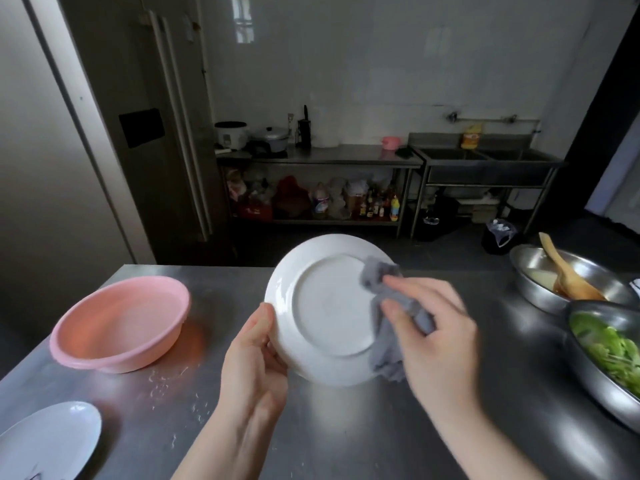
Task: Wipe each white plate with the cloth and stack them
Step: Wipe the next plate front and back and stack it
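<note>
1. Steel table (346, 427): work surface for the whole job; water spots near the basin, prob. from wet dishes.
2. Pink basin (121, 323): sits left on the table, near the held plate but not touching it. Looks like the rinse tub, kept close so plates come out w/ a short reach.
3. White plate (325, 310): held tilted above the table, underside w/ foot ring facing the camera, so the back gets wiped.
4. Second plate (48, 441): lies flat at the near-left corner, well apart from the rest; likely the start of the stack.
5. Left hand (256, 362): grips the plate's lower-left rim, thumb on the back, steadying it vs. the wiping pressure.
6. Right hand (429, 327): fingers curled round the grey cloth (388, 327), pressing it to the plate's right side, over rim & back.
</note>
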A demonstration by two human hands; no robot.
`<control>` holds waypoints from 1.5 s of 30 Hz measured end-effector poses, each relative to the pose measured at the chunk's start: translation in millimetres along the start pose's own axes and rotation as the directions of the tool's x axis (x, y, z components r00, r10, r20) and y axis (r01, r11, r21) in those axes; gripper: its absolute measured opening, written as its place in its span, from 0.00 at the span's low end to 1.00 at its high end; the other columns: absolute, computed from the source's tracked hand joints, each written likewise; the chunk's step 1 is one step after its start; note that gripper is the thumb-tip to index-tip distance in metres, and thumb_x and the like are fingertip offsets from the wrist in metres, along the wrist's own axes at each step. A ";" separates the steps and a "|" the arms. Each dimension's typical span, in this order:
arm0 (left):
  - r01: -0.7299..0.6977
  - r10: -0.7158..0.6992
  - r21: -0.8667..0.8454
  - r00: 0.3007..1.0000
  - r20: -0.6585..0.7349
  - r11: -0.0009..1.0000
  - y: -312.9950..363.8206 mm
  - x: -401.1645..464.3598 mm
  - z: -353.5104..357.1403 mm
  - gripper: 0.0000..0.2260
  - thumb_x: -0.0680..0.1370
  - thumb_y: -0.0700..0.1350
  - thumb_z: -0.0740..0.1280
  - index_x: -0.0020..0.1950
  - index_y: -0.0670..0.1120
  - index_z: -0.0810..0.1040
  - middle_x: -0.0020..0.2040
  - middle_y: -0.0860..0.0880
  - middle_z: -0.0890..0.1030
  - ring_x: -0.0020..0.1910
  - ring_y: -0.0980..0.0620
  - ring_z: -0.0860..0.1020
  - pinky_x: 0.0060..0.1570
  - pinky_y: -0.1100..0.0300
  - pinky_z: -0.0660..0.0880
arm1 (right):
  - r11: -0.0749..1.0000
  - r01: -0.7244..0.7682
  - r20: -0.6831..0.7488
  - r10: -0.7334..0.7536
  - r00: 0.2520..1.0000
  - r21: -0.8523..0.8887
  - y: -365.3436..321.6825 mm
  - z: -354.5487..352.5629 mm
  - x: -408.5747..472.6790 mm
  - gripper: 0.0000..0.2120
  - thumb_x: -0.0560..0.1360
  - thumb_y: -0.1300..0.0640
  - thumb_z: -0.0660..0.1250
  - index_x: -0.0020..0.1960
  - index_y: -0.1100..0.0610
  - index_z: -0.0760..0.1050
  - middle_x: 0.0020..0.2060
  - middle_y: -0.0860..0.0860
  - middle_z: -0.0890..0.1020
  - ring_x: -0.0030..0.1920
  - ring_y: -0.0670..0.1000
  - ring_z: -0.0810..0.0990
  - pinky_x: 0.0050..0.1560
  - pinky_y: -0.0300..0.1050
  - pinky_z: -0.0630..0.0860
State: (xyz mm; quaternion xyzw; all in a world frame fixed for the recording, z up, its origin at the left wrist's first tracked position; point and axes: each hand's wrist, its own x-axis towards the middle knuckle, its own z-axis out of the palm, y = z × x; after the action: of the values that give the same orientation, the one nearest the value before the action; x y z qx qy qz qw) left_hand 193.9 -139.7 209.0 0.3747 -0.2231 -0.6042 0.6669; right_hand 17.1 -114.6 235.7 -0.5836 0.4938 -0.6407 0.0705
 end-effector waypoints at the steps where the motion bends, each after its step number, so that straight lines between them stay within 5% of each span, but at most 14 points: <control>1: -0.003 0.003 0.020 1.000 0.006 1.000 2.1 1.6 -4.8 0.16 0.81 0.43 0.61 0.39 0.47 0.86 0.36 0.54 0.80 0.32 0.59 0.75 0.36 0.64 0.70 | 0.999 -0.043 -0.021 0.043 0.999 -0.010 7.3 -8.4 4.6 0.12 0.70 0.64 0.73 0.51 0.51 0.83 0.48 0.42 0.80 0.51 0.41 0.79 0.52 0.28 0.70; 5: -0.147 0.156 0.223 0.988 -0.023 0.964 0.0 13.1 -21.5 0.09 0.79 0.41 0.65 0.43 0.46 0.84 0.36 0.52 0.80 0.35 0.54 0.74 0.33 0.63 0.68 | 0.976 -0.198 0.046 0.203 0.978 -0.096 37.3 -21.3 -6.7 0.12 0.70 0.67 0.72 0.49 0.52 0.83 0.47 0.43 0.79 0.50 0.43 0.79 0.51 0.31 0.72; 7: -0.299 0.305 0.397 0.951 0.049 0.868 -3.8 20.3 -20.8 0.07 0.78 0.40 0.68 0.43 0.45 0.83 0.37 0.51 0.83 0.36 0.53 0.77 0.35 0.62 0.72 | 0.961 -0.256 0.060 0.263 0.963 -0.101 49.8 -20.8 -19.8 0.13 0.70 0.69 0.72 0.48 0.54 0.83 0.46 0.46 0.80 0.50 0.46 0.80 0.52 0.32 0.73; 9: -0.514 0.442 0.581 0.854 0.275 0.631 -7.3 27.8 -12.9 0.04 0.78 0.42 0.69 0.44 0.46 0.83 0.39 0.53 0.84 0.38 0.56 0.80 0.39 0.66 0.75 | 0.952 -0.293 0.074 0.300 0.951 -0.091 58.2 -20.5 -27.8 0.12 0.70 0.70 0.72 0.47 0.55 0.83 0.47 0.47 0.80 0.50 0.46 0.80 0.52 0.33 0.73; 11: -0.717 0.511 0.671 0.655 0.556 0.189 -8.0 39.1 -3.2 0.06 0.78 0.46 0.68 0.46 0.46 0.83 0.39 0.55 0.83 0.37 0.57 0.80 0.37 0.65 0.73 | 0.946 -0.314 0.080 0.320 0.944 -0.082 63.2 -22.0 -31.2 0.12 0.70 0.70 0.72 0.47 0.54 0.84 0.47 0.47 0.80 0.50 0.45 0.80 0.52 0.31 0.72; 13: -0.808 0.452 0.564 0.444 0.773 -0.169 -8.7 54.9 7.9 0.10 0.78 0.49 0.65 0.46 0.45 0.83 0.36 0.53 0.83 0.33 0.52 0.80 0.32 0.65 0.70 | 0.946 -0.310 0.069 0.316 0.946 -0.091 67.3 -25.6 -32.1 0.13 0.70 0.69 0.72 0.47 0.53 0.84 0.47 0.47 0.80 0.50 0.44 0.79 0.51 0.29 0.71; 15: -0.846 0.385 0.444 0.319 0.866 -0.296 -12.6 72.2 16.7 0.12 0.77 0.48 0.63 0.45 0.44 0.84 0.35 0.52 0.83 0.31 0.49 0.80 0.30 0.65 0.71 | 0.949 -0.303 0.045 0.308 0.950 -0.091 71.0 -31.0 -32.7 0.14 0.70 0.70 0.72 0.47 0.52 0.83 0.47 0.47 0.80 0.50 0.43 0.79 0.51 0.27 0.70; 21: -0.857 0.398 0.351 0.192 0.897 -0.377 -51.4 109.9 26.9 0.11 0.76 0.46 0.65 0.41 0.44 0.85 0.32 0.51 0.82 0.30 0.50 0.81 0.26 0.64 0.73 | 0.921 -0.374 -0.025 0.374 0.927 -0.111 92.2 -55.1 -46.7 0.17 0.69 0.70 0.73 0.45 0.48 0.83 0.45 0.45 0.80 0.49 0.41 0.79 0.49 0.26 0.70; 29: -0.887 0.326 0.283 0.163 0.931 -0.364 -92.5 131.5 17.7 0.11 0.76 0.46 0.65 0.42 0.45 0.85 0.33 0.52 0.83 0.31 0.51 0.82 0.25 0.63 0.74 | 0.896 -0.416 -0.084 0.408 0.909 -0.157 114.4 -71.0 -52.1 0.16 0.68 0.68 0.74 0.45 0.48 0.83 0.46 0.47 0.81 0.48 0.43 0.80 0.50 0.33 0.72; 34: -0.933 0.178 0.243 0.201 0.963 -0.264 -107.0 134.1 2.9 0.09 0.76 0.44 0.66 0.44 0.43 0.85 0.44 0.52 0.86 0.41 0.52 0.83 0.38 0.62 0.77 | 0.894 -0.422 -0.053 0.419 0.906 -0.149 121.4 -63.8 -54.3 0.16 0.68 0.71 0.73 0.45 0.50 0.83 0.45 0.48 0.81 0.47 0.42 0.80 0.47 0.27 0.71; 38: -0.942 0.094 0.321 0.312 0.945 -0.096 -115.2 134.4 10.2 0.06 0.77 0.41 0.69 0.49 0.41 0.84 0.49 0.48 0.85 0.46 0.49 0.83 0.45 0.61 0.78 | 0.890 -0.435 -0.040 0.434 0.900 -0.133 125.3 -57.1 -54.9 0.17 0.67 0.72 0.73 0.44 0.50 0.83 0.45 0.48 0.81 0.46 0.42 0.80 0.47 0.29 0.72; 45: -0.885 -0.011 0.465 0.466 0.885 -0.015 -131.8 141.4 15.1 0.07 0.78 0.42 0.68 0.53 0.42 0.83 0.54 0.47 0.84 0.53 0.46 0.82 0.54 0.54 0.78 | 0.895 -0.422 -0.026 0.423 0.906 -0.142 128.8 -55.3 -50.9 0.18 0.68 0.70 0.74 0.44 0.47 0.83 0.45 0.44 0.80 0.47 0.41 0.80 0.47 0.30 0.72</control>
State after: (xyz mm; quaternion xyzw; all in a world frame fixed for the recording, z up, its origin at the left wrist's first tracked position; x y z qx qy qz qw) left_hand 122.4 -279.3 94.9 0.3296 -0.8842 -0.1193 0.3088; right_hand -75.0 -114.9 118.5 -0.4680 0.6535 -0.5711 0.1668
